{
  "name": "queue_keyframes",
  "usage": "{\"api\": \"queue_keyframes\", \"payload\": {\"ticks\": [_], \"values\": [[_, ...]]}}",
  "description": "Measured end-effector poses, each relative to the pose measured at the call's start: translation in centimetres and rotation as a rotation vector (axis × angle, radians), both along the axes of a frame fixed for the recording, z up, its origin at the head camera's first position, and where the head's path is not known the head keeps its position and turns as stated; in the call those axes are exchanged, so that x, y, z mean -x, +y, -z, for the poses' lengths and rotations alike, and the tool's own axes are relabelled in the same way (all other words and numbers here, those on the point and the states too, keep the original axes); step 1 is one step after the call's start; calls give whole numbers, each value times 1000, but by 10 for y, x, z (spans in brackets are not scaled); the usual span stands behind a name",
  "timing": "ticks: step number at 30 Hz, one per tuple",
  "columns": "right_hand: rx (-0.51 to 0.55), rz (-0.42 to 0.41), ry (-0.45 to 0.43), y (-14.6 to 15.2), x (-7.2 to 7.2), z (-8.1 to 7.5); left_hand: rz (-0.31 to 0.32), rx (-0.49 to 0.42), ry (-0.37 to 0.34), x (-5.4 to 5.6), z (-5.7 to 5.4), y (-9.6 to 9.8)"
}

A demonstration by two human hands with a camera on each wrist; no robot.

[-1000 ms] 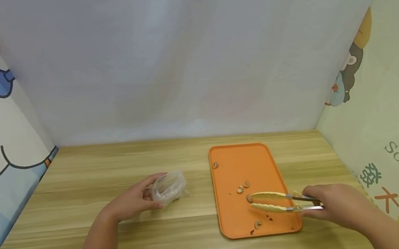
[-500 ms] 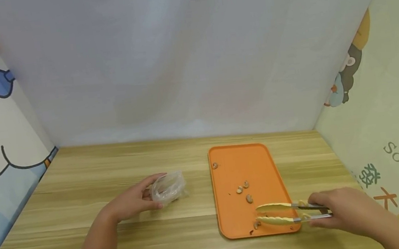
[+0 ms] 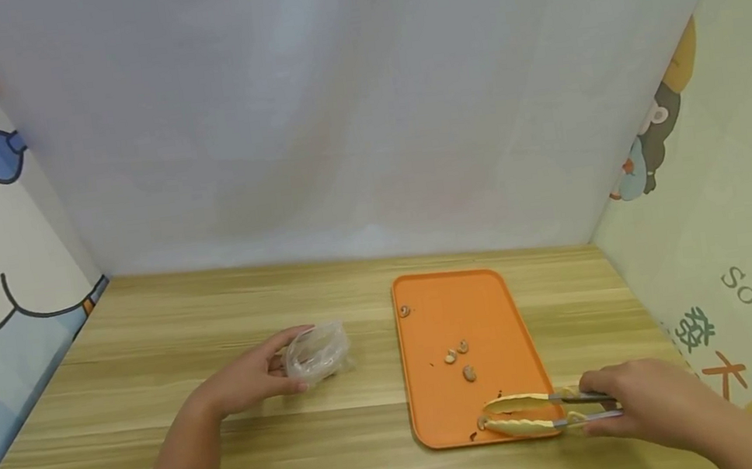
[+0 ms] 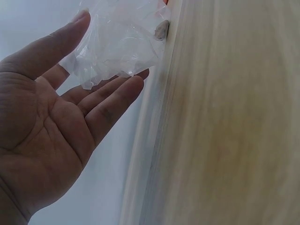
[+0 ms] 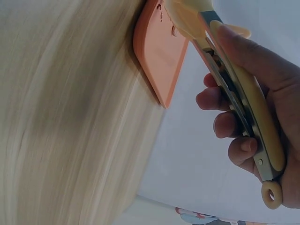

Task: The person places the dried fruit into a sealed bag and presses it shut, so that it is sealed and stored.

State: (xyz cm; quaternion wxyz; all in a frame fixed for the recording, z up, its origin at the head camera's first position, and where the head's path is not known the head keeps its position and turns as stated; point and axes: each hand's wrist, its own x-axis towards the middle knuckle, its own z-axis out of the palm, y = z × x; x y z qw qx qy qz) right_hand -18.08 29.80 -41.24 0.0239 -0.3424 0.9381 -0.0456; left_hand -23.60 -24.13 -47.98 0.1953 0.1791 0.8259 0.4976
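My left hand (image 3: pixel 249 383) holds a crumpled clear plastic bag (image 3: pixel 318 353) by its rim, thumb and fingers curved around it. A brownish piece (image 4: pixel 161 30) shows low at the bag in the left wrist view. In my right hand (image 3: pixel 650 398) is a pair of tongs (image 5: pixel 255 110) with pale yellow tips, gripped around the handles. The tongs reach over the near end of an orange tray (image 3: pixel 459 314), and their tips are right at a curved cashew nut (image 3: pixel 481 423). Farther up the tray lie a larger cashew (image 3: pixel 469 373) and a close pair of cashews (image 3: pixel 450 356).
Another cashew (image 3: pixel 404 311) sits by the tray's left rim toward the back. Small dark bits (image 3: pixel 473 436) are scattered at the tray's near end. The wooden table (image 3: pixel 290 456) meets a pale back curtain (image 3: pixel 338 153) and printed side panels.
The tongs have left the cashew near the tray's middle and moved toward the near edge, where their tips now meet another cashew. My left hand and the bag have stayed put.
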Motion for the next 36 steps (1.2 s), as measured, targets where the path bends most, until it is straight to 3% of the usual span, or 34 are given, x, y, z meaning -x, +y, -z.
{"api": "queue_keyframes", "payload": {"ticks": [20,36], "values": [[-16,-39,49,-7,-2,-2,1,0,10,0,0,1],[44,-51,68,-5,-1,-2,12,-6,20,1,2,1]]}}
